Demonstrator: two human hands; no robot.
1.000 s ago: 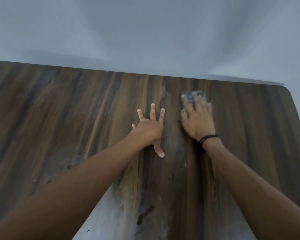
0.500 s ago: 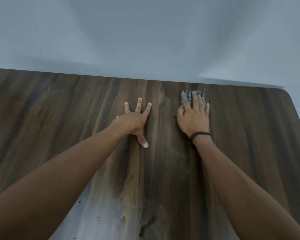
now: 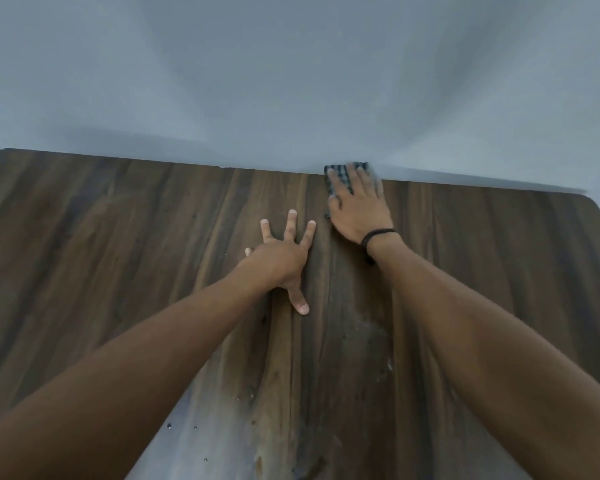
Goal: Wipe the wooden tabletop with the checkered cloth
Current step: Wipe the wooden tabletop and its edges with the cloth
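- Right hand (image 3: 359,213) lies palm down with its fingers straight, pressing flat on the checkered cloth (image 3: 340,176); no finger curls round the fabric. The fingertips are blurred.
- Head view, cloth: it sits at the far edge of the wooden tabletop (image 3: 118,254), a little right of that edge's middle, against the foot of the wall (image 3: 291,81). The fingers cover most of it; its far and left parts show.
- Head view, left hand (image 3: 281,261): flat on bare wood, fingers spread wide, thumb pointing back toward the near edge. It holds nothing. It lies just beside the right hand, nearer the person and clear of the cloth.
- Head view, wrist: a black band (image 3: 378,235) circles the right wrist.
- Head view, surface: dark grain runs from near edge to far edge, and the far right corner is rounded. Pale smears and specks (image 3: 378,334) lie between the two forearms, nearer than both hands. A grey sheen covers the wood toward the near edge.
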